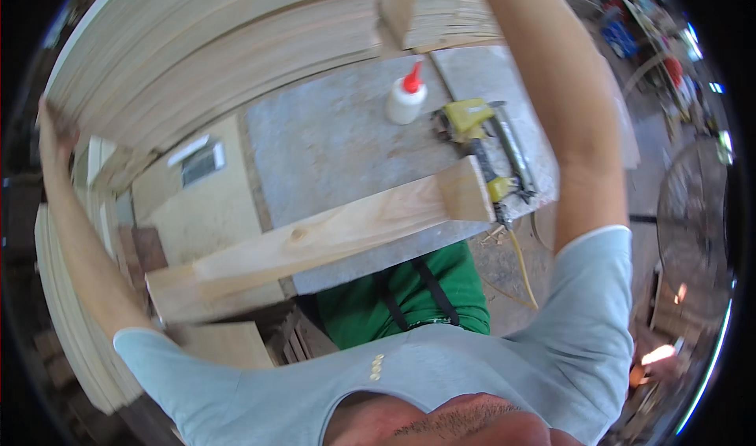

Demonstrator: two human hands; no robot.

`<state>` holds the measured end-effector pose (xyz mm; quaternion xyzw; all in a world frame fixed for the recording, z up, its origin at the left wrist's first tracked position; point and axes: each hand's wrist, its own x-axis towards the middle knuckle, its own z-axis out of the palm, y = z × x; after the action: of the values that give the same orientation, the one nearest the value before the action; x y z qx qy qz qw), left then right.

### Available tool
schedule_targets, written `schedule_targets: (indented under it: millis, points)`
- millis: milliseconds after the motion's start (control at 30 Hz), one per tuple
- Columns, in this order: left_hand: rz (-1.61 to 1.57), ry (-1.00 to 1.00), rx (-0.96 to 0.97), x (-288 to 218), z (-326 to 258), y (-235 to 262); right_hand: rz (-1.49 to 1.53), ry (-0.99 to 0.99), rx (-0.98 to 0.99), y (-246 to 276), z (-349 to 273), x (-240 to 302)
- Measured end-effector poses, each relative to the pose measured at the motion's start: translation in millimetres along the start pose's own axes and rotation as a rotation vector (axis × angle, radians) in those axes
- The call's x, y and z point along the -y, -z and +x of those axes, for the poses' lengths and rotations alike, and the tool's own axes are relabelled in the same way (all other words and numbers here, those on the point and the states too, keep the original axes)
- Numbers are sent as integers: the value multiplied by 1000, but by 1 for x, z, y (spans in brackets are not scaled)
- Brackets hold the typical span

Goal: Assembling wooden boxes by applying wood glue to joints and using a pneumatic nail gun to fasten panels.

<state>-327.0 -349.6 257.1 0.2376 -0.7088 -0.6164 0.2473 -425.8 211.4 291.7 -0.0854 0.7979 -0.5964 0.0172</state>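
Observation:
My left hand is at the far left, against the end of a stack of long pale wooden boards. Blur hides how its fingers lie and whether they grip a board. My right arm stretches up past the top edge, so the right hand is out of sight. On the grey worktable, close to my body, lies a wooden piece made of a long board with a short block across its right end. Beside that block rests a yellow and black nail gun.
A white squeeze bottle with a red nozzle stands on the table. Stacked short boards sit behind it. A yellow hose hangs off the right edge. A small metal-and-white object lies on a panel at left. A large fan stands right.

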Motion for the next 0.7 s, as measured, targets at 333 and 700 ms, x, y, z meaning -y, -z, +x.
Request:
schedule_targets:
  millis: [333, 700]
  points:
    - [0, 115, -115, 2, -3, -2, 146, 237, -56, -16, 31, -27]
    - [6, -61, -59, -1, -48, -24, 114, -34, -33, -8, 14, -22]
